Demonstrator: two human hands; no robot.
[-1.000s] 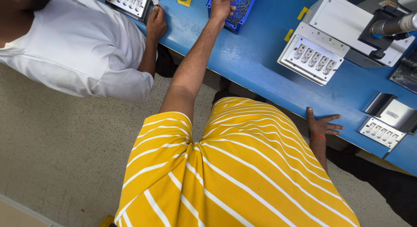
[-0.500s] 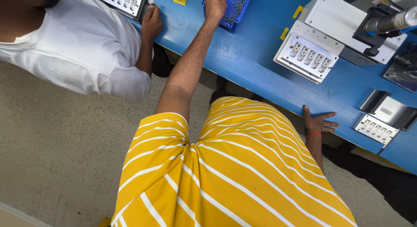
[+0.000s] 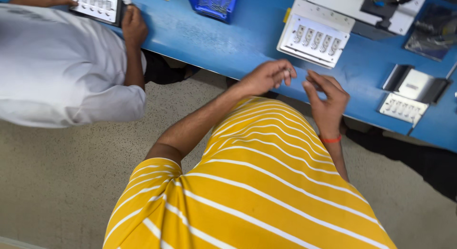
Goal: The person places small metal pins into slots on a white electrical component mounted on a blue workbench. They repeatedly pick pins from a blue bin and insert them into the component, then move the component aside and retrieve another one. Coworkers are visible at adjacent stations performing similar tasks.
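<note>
Left hand [image 3: 266, 77] has left the blue bin [image 3: 213, 3] — now beside right hand [image 3: 328, 103].

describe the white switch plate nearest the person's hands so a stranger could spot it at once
On the blue workbench, look just beyond the left hand and right hand. The white switch plate lies flat there with one row of five switches, the largest such plate, next to the blue bin.

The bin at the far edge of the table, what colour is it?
The bin is blue, like the table; the head view, the only one, shows it.
</note>
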